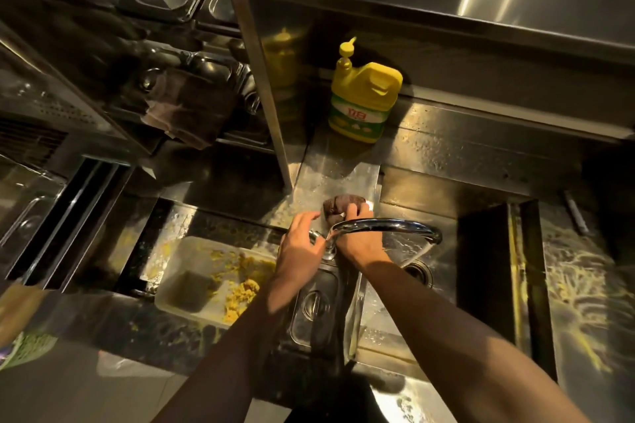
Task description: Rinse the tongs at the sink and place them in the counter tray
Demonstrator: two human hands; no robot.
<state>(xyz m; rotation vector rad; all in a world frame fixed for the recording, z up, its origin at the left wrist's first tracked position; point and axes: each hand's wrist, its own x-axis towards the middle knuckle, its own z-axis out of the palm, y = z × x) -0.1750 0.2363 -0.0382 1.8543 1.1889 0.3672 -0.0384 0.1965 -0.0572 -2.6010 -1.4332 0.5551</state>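
While the curved chrome tap (385, 226) is running unattended, it's risking splashing the bench (330, 168).
Right hand (360, 240) is gripping a dark brown sponge (338, 206); left hand (300, 247), can't tell its grip.

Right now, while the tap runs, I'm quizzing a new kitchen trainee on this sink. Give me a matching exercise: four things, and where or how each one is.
Things:
1. yellow plastic detergent jug
2. curved chrome faucet
3. white rectangular tray
4. dark brown scouring pad

Places or states:
A. pouring water into the right basin
B. under the fingers of the right hand
C. upright on the back ledge
D. smeared with yellow food, in the left basin

Pairs: 1-C, 2-A, 3-D, 4-B
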